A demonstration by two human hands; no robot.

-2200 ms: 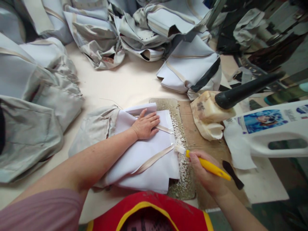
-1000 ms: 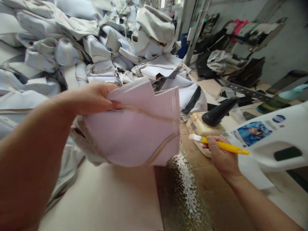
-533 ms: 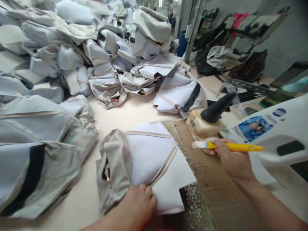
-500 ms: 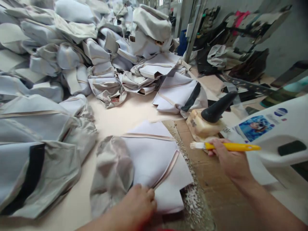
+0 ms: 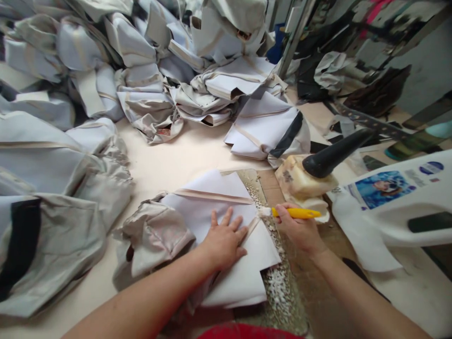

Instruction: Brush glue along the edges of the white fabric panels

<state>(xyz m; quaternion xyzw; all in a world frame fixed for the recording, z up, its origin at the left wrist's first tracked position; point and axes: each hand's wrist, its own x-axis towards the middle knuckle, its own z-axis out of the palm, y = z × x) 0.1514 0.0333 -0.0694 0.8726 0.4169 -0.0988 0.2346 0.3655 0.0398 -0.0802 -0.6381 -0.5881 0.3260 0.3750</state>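
A white fabric piece (image 5: 226, 197) with beige seam strips lies on the table in front of me, its grey lining bunched at the left. My left hand (image 5: 224, 238) lies flat on it with fingers spread, pressing it down. My right hand (image 5: 298, 230) grips a yellow-handled brush (image 5: 293, 213). The bristles touch the piece's right edge near a beige strip. Under that edge sits a glue-crusted board (image 5: 278, 282).
Heaps of similar grey-white fabric pieces (image 5: 141, 84) fill the left and back of the table. A yellowish glue pot with a black handle (image 5: 310, 176) stands beside the brush. A white plastic jug (image 5: 395, 202) lies at right. Brown cardboard (image 5: 271, 181) covers the table there.
My left hand has moved from the piece's near edge up onto its middle and opened flat. The brush has swung left from near the glue pot onto the piece's edge.
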